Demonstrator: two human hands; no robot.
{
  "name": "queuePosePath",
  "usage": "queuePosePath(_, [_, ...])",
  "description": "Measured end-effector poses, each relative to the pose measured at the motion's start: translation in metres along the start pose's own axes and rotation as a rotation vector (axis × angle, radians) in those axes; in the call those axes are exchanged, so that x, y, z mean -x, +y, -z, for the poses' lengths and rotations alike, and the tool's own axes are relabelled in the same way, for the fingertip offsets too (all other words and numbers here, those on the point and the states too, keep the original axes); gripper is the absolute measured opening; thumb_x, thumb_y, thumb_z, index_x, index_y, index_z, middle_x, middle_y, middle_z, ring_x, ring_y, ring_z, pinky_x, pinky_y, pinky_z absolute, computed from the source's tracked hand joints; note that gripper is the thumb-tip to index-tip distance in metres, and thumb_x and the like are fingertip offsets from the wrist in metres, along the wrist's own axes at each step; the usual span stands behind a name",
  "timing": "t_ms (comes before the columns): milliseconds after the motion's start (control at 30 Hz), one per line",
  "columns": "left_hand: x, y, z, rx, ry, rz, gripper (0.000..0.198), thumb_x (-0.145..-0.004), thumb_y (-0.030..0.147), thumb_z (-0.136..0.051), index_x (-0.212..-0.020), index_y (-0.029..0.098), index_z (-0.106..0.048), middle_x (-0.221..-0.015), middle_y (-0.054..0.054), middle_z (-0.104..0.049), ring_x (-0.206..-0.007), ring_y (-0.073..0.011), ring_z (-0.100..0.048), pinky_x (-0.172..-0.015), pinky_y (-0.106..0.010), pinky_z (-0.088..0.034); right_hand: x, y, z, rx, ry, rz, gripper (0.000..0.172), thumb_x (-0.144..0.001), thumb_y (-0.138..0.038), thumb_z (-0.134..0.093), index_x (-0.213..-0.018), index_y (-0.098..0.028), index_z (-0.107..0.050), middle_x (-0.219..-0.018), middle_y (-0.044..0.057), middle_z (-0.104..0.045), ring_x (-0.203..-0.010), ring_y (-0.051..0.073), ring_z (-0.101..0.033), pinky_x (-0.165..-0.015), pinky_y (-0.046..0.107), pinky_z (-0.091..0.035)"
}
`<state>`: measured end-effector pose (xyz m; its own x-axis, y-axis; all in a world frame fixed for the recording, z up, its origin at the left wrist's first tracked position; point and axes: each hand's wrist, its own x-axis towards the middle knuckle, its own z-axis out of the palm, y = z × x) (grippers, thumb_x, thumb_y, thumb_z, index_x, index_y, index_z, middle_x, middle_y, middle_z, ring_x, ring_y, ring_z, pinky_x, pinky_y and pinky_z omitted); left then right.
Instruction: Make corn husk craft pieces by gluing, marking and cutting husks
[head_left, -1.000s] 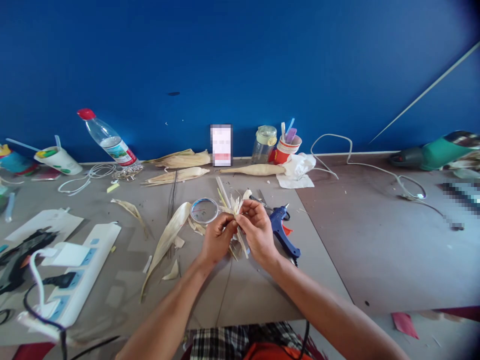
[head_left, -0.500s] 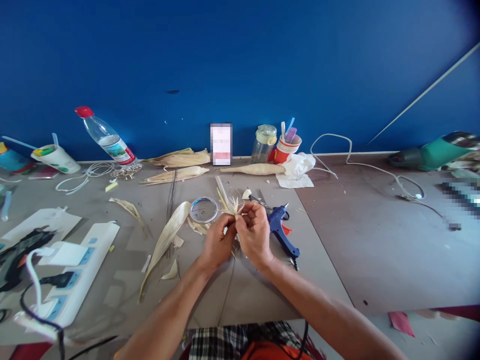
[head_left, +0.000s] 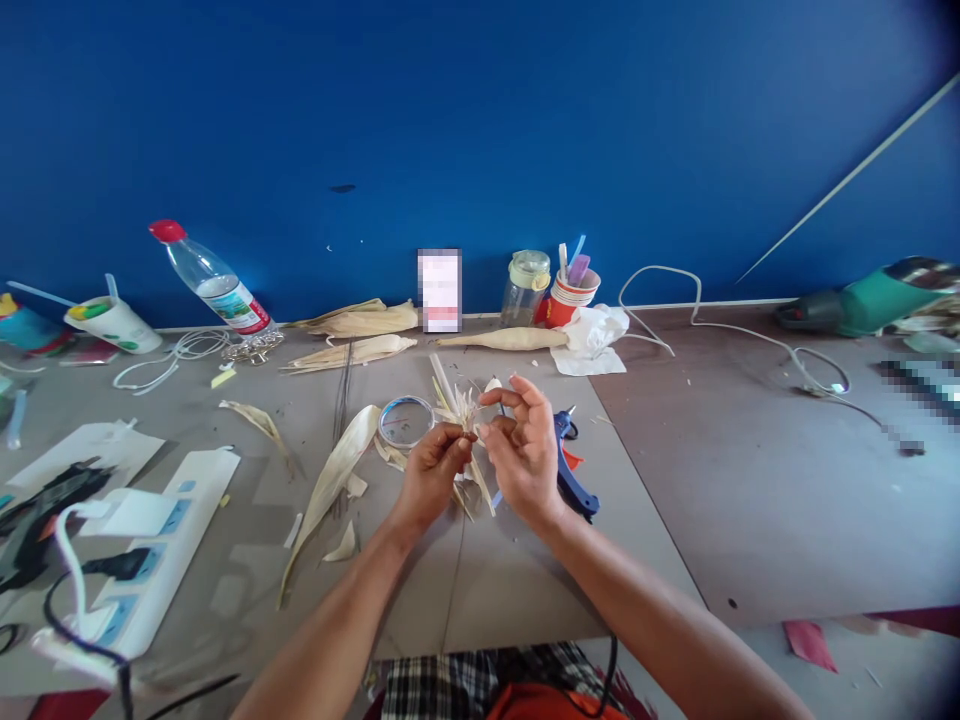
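Observation:
My left hand [head_left: 431,472] is closed around a small bundle of pale corn husk strips [head_left: 466,412], pinching it near its base. My right hand [head_left: 525,450] hovers just right of the bundle with fingers spread and curled, thumb and forefinger touching the strip tips. A clear tape roll [head_left: 406,421] lies just left of the hands. A blue glue gun [head_left: 571,470] lies right behind my right hand, partly hidden by it. A long husk leaf [head_left: 330,480] stretches down to the left.
A white power strip [head_left: 161,530] with plugs sits at left. Along the blue wall stand a tilted water bottle [head_left: 214,283], a glass jar [head_left: 526,288], a red paper cup [head_left: 571,292], more husks [head_left: 360,320] and white cables [head_left: 697,310]. A green tool [head_left: 862,305] lies far right.
My right hand has let go of the bundle's side and opened its fingers, rising a little. My left hand keeps its grip on the husk bundle.

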<state>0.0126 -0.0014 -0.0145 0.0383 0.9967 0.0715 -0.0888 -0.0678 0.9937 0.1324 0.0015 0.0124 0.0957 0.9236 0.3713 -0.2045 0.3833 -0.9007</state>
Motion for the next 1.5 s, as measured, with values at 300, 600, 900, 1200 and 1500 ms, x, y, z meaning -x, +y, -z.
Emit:
queuePosePath(300, [0.001, -0.001, -0.001, 0.020, -0.019, 0.045, 0.026, -0.078, 0.042, -0.064, -0.074, 0.016, -0.059, -0.059, 0.003, -0.051, -0.054, -0.0089, -0.045, -0.054, -0.023, -0.037, 0.004, 0.003, -0.001, 0.079, -0.006, 0.093, 0.046, -0.081, -0.013, -0.056, -0.121, -0.028, -0.038, -0.085, 0.000, -0.056, -0.069, 0.012, -0.057, -0.056, 0.026, -0.048])
queuePosePath(600, [0.001, -0.005, 0.001, 0.107, -0.008, 0.037, 0.024, -0.077, 0.040, -0.065, -0.073, 0.017, -0.060, -0.059, 0.004, -0.050, -0.056, -0.0090, -0.044, -0.056, -0.023, -0.038, 0.011, 0.006, 0.001, 0.063, -0.100, 0.148, 0.047, -0.085, -0.012, -0.052, -0.125, -0.030, -0.036, -0.089, 0.001, -0.056, -0.068, 0.012, -0.056, -0.057, 0.028, -0.051])
queuePosePath(900, [0.001, -0.010, 0.002, 0.240, -0.022, 0.028, 0.021, -0.078, 0.039, -0.066, -0.080, 0.018, -0.064, -0.063, 0.002, -0.052, -0.057, -0.0090, -0.044, -0.056, -0.023, -0.037, 0.012, 0.003, 0.004, 0.104, -0.051, 0.162, 0.046, -0.086, -0.013, -0.051, -0.126, -0.030, -0.037, -0.105, 0.005, -0.054, -0.057, 0.008, -0.047, -0.057, 0.028, -0.048])
queuePosePath(1200, [0.000, -0.012, 0.004, 0.187, -0.018, 0.031, 0.027, -0.074, 0.044, -0.068, -0.078, 0.019, -0.063, -0.064, 0.002, -0.053, -0.061, -0.0106, -0.045, -0.062, -0.025, -0.039, 0.014, 0.004, 0.003, 0.089, -0.095, 0.163, 0.045, -0.088, -0.016, -0.050, -0.128, -0.029, -0.035, -0.097, 0.005, -0.061, -0.066, 0.012, -0.055, -0.060, 0.030, -0.049])
queuePosePath(1500, [0.000, 0.001, 0.001, 0.014, 0.002, 0.007, 0.030, -0.070, 0.046, -0.070, -0.073, 0.017, -0.064, -0.069, -0.001, -0.061, -0.062, -0.0116, -0.050, -0.061, -0.025, -0.042, 0.007, -0.011, 0.010, 0.124, -0.147, 0.188, 0.065, -0.077, -0.018, -0.061, -0.134, -0.029, -0.030, -0.114, 0.011, -0.058, -0.074, 0.016, -0.058, -0.050, 0.028, -0.039])
